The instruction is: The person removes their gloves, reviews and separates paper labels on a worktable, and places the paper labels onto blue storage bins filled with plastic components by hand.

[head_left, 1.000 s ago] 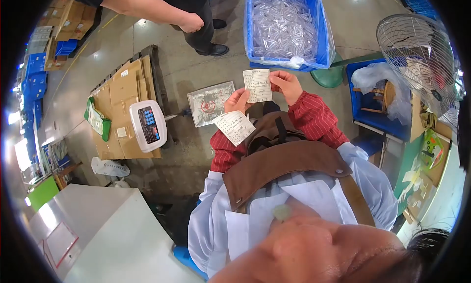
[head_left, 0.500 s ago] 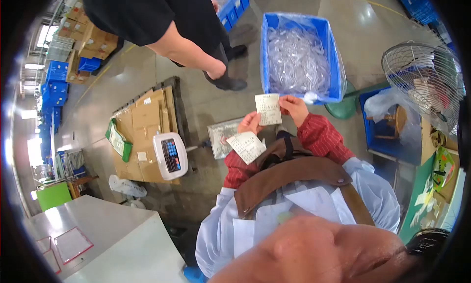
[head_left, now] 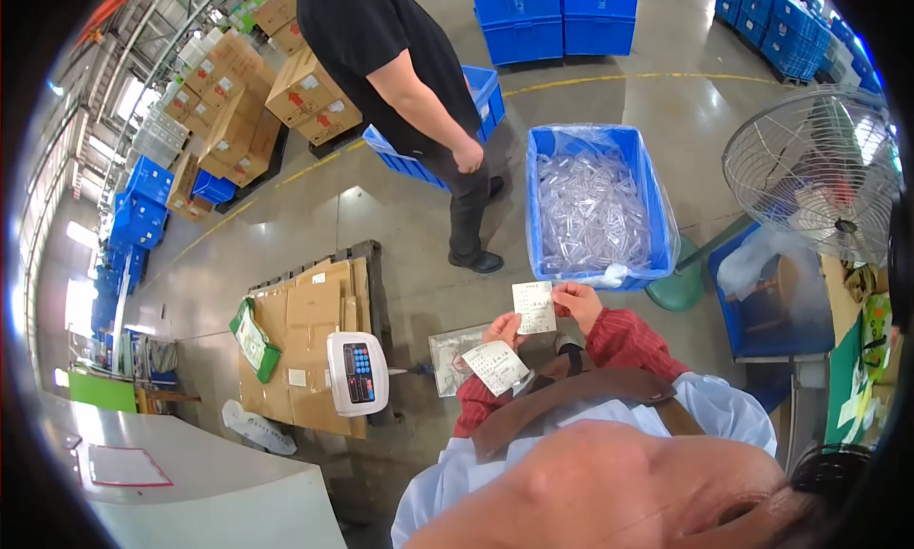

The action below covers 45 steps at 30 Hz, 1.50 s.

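Observation:
My left hand (head_left: 504,330) is closed on a small printed paper slip (head_left: 494,366), which lies tilted over my wrist. Its fingertips also meet the lower left edge of a second paper slip (head_left: 534,309), held more upright. At that second slip's upper right edge, my right hand (head_left: 579,305) pinches the paper between thumb and fingers. Both slips carry rows of dark print, too small to read. Just beyond my hands stands a blue crate (head_left: 535,206) lined with clear film, full of clear plastic pieces (head_left: 595,211).
A person in black (head_left: 381,54) stands ahead to the left, beside another blue crate (head_left: 490,97). A scale (head_left: 359,374) and flattened cardboard (head_left: 309,339) are at left. A wire-caged fan (head_left: 809,173) stands at right. Blue crates (head_left: 557,16) are stacked at the back.
The view has tilted up, so the scene sits lower and more of the background shows. The person in black now stands more upright, arm hanging down. Both my hands keep hold of the slips.

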Each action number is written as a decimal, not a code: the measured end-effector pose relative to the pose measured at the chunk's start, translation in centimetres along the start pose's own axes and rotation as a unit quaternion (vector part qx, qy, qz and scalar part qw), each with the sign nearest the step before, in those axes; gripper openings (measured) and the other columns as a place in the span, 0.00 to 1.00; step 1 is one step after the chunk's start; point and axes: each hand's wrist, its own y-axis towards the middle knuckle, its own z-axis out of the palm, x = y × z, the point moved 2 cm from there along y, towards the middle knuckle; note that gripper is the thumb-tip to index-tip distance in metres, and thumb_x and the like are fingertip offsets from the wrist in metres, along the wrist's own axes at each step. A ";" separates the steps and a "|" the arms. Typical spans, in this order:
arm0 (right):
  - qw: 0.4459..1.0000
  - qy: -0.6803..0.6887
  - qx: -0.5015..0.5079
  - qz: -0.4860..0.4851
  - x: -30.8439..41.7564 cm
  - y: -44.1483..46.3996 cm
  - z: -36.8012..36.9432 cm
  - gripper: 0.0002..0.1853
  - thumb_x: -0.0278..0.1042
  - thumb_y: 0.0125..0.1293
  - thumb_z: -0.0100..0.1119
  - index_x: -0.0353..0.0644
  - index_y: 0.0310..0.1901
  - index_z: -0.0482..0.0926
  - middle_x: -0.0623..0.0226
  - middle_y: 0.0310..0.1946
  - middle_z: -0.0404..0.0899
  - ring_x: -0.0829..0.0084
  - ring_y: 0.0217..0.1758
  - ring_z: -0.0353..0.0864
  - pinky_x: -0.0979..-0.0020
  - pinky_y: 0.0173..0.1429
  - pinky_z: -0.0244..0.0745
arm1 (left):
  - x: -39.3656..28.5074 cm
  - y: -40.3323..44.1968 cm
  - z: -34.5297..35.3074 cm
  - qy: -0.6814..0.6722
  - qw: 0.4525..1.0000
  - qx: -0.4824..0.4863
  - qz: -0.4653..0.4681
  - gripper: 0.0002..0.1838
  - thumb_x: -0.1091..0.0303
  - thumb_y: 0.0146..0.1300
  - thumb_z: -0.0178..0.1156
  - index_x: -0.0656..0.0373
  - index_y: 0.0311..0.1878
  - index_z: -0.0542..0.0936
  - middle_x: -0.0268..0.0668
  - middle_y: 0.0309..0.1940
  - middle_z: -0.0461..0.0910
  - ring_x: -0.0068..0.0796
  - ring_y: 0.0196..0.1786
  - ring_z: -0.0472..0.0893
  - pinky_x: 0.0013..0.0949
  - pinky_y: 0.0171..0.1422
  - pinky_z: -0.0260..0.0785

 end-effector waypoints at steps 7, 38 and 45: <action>1.000 -0.006 -0.015 0.005 -0.6 -2.6 -0.4 0.07 0.32 0.55 0.55 0.40 0.33 0.73 0.72 0.24 0.74 0.82 0.24 0.70 0.80 0.31 0.67 | 0.7 -1.4 0.1 0.013 1.000 0.021 -0.008 0.12 0.66 0.56 0.55 0.60 0.42 0.72 0.36 0.36 0.76 0.27 0.38 0.77 0.31 0.42 0.72; 0.991 0.021 -0.129 -0.001 -2.8 -10.1 -4.8 0.04 0.30 0.55 0.55 0.41 0.31 0.74 0.73 0.23 0.73 0.83 0.23 0.70 0.81 0.28 0.66 | 3.9 -3.3 4.4 0.038 0.990 0.134 -0.029 0.12 0.67 0.57 0.55 0.66 0.40 0.71 0.38 0.33 0.76 0.24 0.33 0.76 0.25 0.38 0.70; 0.984 0.035 -0.177 0.000 -3.0 -13.8 -5.9 0.04 0.30 0.55 0.56 0.41 0.30 0.74 0.73 0.23 0.74 0.83 0.23 0.71 0.81 0.27 0.67 | 6.2 -4.2 6.4 0.031 0.984 0.168 -0.056 0.12 0.71 0.56 0.55 0.68 0.41 0.70 0.41 0.34 0.76 0.29 0.35 0.77 0.31 0.40 0.72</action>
